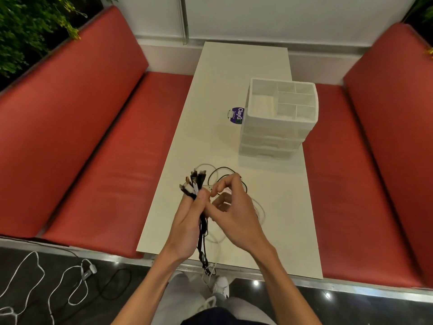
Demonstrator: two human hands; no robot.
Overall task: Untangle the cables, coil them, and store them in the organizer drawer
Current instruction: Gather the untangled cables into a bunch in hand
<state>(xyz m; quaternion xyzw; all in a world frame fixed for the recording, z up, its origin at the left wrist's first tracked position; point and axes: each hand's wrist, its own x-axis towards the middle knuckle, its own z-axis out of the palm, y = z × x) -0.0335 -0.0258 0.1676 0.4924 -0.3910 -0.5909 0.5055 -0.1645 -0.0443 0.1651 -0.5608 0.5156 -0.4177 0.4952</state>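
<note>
Cables point(195, 184), thin black-white cords, bunched in left hand point(187, 228); right hand point(234, 214) pinches one.

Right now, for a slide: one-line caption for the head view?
Left hand grips a bundle of cables above the table; right hand curls in beside it; organizer beyond, drawers shut.

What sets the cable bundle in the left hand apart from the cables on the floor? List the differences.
The cable bundle is gripped upright in the left hand over the table; the floor cables lie untouched on the dark floor. The cable bundle has its plug ends gathered together; the floor cables sprawl in loose separate loops. Both mix black and white leads.
</note>
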